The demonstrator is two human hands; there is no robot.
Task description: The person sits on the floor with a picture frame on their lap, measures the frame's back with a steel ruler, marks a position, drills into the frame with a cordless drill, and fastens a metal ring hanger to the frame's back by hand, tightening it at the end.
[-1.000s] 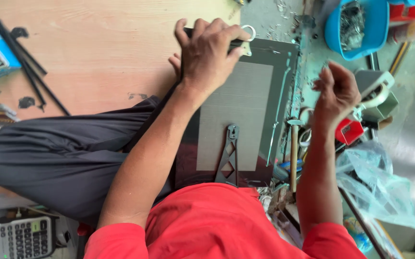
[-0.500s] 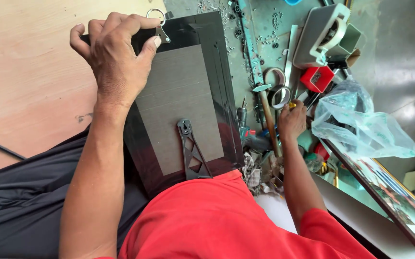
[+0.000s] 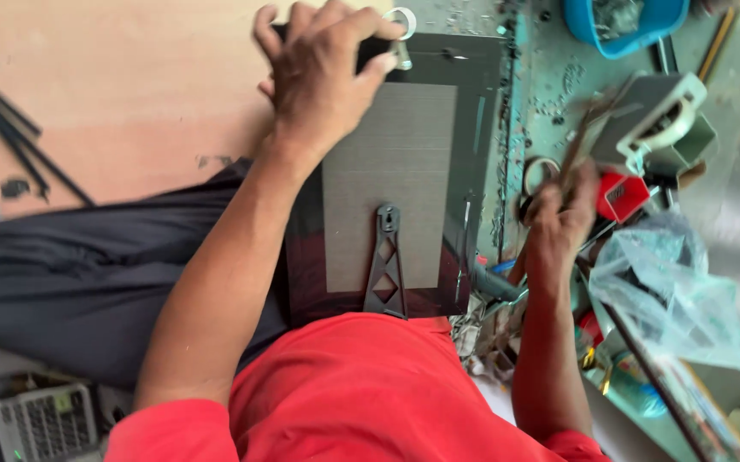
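**One hand pins a dark frame, the other closes on a tool at the bench edge**

The left hand [image 3: 323, 73] curls over the top edge of a dark picture frame [image 3: 391, 171] that lies back-up across the person's lap and the wooden floor [image 3: 113, 94]. Its fingers are bent and clamped on the frame's upper rim, just beside a small metal hanging ring [image 3: 401, 19] at the top. A grey backing panel [image 3: 391, 184] fills the middle of the frame, and a black folding stand [image 3: 385, 265] with triangular cut-outs lies on its lower part.

The right hand [image 3: 558, 222] is off to the side of the frame, over a cluttered green work surface [image 3: 549, 94]. Its fingers are closed around a thin, blurred tool [image 3: 577, 150]; what kind it is cannot be told. Just beside it sit a tape dispenser [image 3: 652, 120], a small red object [image 3: 622, 197] and a crumpled clear plastic bag [image 3: 686, 299]. A blue tub [image 3: 626, 21] stands at the far edge. A calculator [image 3: 45, 419] lies near the person's left elbow
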